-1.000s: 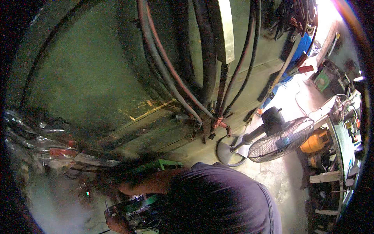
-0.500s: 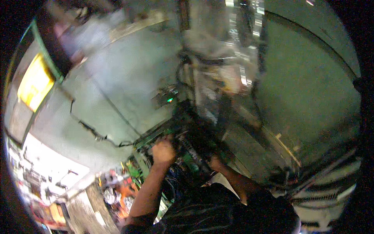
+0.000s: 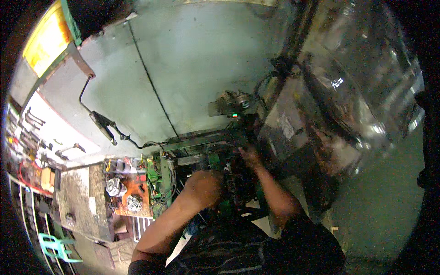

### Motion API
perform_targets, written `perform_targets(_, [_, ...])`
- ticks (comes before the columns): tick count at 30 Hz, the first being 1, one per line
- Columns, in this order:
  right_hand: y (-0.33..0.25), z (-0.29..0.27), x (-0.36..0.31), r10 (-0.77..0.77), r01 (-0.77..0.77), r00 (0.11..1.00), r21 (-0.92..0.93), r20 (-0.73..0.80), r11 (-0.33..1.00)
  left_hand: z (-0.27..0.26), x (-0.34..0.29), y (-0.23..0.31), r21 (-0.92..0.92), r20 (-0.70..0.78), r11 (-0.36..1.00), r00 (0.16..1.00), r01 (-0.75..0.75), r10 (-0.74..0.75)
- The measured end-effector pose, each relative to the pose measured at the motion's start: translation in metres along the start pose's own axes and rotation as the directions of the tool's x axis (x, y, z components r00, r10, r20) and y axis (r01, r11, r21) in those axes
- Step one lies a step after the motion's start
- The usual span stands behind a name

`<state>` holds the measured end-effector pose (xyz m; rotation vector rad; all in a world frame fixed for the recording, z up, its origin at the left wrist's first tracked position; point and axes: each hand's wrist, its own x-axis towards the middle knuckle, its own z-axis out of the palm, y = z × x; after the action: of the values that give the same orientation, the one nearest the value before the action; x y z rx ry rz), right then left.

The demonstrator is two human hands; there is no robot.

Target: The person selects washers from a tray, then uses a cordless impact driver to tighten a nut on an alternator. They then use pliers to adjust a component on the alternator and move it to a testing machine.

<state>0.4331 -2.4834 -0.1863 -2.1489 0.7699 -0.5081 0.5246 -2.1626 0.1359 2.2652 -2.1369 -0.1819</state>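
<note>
A dark machine with green-painted parts (image 3: 213, 160) stands close in front of me. My left hand (image 3: 204, 189) is over its near left side, the fingers curled into a fist; whatever they grip is hidden. Farther off and to the right, my right hand (image 3: 249, 157) reaches to the machine's dark far part. Its fingers are dim and partly lost in shadow, so their closure is unclear. Beyond both hands sits a small greasy mechanism (image 3: 233, 101) with a lit green indicator (image 3: 234, 115).
Clear plastic sheeting (image 3: 339, 87) hangs at the right. A black clamp on a cable (image 3: 103, 126) hangs against the pale green wall (image 3: 201, 59). At left are a worn workbench (image 3: 75, 197), an orange table (image 3: 140, 195) with metal parts, a tool board (image 3: 59, 133) and a turquoise stool (image 3: 57, 245).
The view has swung, so the wall and mechanism sit farther right. My left hand is nearer my body against the machine; my right hand has moved farther forward along it.
</note>
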Motion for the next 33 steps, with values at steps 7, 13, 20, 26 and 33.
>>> perform_targets(7, [-0.084, 0.068, 0.122, 0.169, -0.111, 0.864, -0.148, 0.475, 0.983, -0.005, 0.003, 0.038, -0.111, 0.011, 0.975, 0.981, 0.191, -0.191])
perform_targets(13, [-0.113, 0.072, 0.132, 0.004, 0.103, 0.746, -0.121, 0.666, 0.987, -0.018, -0.008, 0.052, -0.160, 0.023, 0.952, 0.965, 0.260, -0.259])
perform_targets(20, [-0.106, 0.061, 0.132, -0.215, -0.169, 0.626, 0.399, 0.750, 0.901, -0.018, -0.002, 0.059, -0.172, 0.113, 0.941, 0.955, 0.291, -0.275])
perform_targets(26, [-0.094, 0.122, 0.136, -0.114, 0.113, 0.693, 0.049, 0.712, 0.992, -0.025, -0.003, 0.063, -0.218, 0.041, 0.918, 0.943, 0.331, -0.331])
perform_targets(33, [-0.112, 0.126, 0.164, 0.093, 0.301, 0.568, -0.311, 0.818, 0.901, -0.030, -0.006, 0.064, -0.210, -0.077, 0.932, 0.945, 0.296, -0.317])
